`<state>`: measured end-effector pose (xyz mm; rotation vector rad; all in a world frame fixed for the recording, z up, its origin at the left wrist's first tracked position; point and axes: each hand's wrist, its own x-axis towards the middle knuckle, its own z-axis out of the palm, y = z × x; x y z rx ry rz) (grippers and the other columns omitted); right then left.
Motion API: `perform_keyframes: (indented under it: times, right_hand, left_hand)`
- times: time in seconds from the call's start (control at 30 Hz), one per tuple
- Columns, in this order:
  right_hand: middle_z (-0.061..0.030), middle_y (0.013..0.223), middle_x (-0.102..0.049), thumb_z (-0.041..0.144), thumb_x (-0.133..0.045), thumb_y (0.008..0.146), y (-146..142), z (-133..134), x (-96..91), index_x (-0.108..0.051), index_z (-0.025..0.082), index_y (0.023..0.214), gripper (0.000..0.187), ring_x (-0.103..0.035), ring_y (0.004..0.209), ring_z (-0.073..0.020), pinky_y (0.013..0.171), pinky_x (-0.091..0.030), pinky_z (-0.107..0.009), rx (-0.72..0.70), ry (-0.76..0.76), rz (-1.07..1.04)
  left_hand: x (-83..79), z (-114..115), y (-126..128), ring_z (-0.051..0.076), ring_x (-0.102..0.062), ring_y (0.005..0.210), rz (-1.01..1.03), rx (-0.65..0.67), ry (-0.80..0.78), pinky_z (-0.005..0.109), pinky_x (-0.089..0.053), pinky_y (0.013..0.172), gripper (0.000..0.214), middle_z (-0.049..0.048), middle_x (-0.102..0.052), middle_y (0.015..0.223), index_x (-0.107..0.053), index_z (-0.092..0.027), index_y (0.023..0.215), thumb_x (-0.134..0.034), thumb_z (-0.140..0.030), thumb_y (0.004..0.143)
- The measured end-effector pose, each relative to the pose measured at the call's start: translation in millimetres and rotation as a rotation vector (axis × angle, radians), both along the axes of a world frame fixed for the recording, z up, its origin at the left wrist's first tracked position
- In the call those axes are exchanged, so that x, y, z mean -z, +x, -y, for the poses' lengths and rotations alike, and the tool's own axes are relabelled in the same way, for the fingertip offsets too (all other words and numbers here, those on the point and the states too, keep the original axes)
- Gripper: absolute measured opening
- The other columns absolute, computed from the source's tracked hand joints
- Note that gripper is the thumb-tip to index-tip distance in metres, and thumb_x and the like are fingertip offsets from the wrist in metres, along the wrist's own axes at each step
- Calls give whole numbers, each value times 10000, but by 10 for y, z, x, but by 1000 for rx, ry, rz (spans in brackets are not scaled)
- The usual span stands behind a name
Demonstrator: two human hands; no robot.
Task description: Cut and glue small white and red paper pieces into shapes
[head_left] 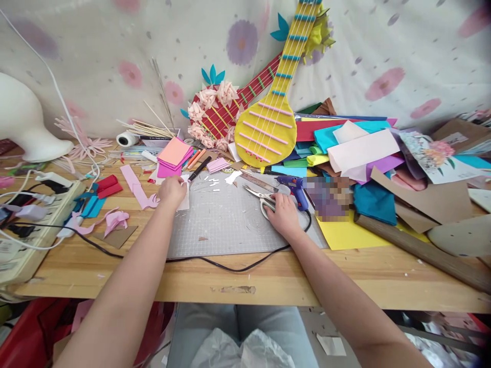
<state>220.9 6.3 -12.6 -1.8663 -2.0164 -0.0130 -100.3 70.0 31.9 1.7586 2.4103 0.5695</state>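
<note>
My left hand (171, 191) rests at the upper left corner of a grey cutting mat (226, 225), fingers closed on a piece of white paper (185, 198). My right hand (283, 214) lies on the mat's right side, fingers curled over the white handles of a pair of scissors (261, 196) whose blades point left. A blue glue gun (294, 188) lies just beyond my right hand. A black marker (199, 167) lies just past my left hand.
A yellow paper guitar (270, 125) and a red one (226, 115) lean on the flowered backdrop. Coloured paper sheets (360, 148) pile up at right. A pink paper stack (174, 156), a power strip (34, 225), a black cable (230, 266) and a cardboard tube (422, 250) lie on the wooden table (268, 281).
</note>
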Motion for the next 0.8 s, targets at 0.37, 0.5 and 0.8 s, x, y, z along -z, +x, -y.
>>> perform_keyframes:
  times: [0.37,0.5,0.8]
  right_hand:
    - [-122,974,-576,295,-513,770,14,-2,-34,-506,123,1003,290,-497,952,-243,856,-366,-339,-35,1,9]
    - [-116,946,-583,305,-521,764,16,-16,-2,-513,131,981,278,-503,923,-253,833,-377,-345,-34,37,8]
    - [-108,919,-585,307,-511,765,31,-38,39,-513,148,959,252,-513,905,-255,813,-386,-345,-43,69,10]
  left_hand:
    - [72,-116,-83,266,-592,807,-195,24,-37,378,-440,673,271,152,-648,848,-626,-161,879,-455,-327,750]
    - [-18,-37,-143,264,-579,902,-167,38,-91,364,-438,738,270,137,-638,964,-614,-171,909,-463,-327,748]
    - [-82,-30,-775,244,-545,861,-65,-269,-109,399,-450,712,225,84,-597,962,-580,-186,915,-477,-302,751]
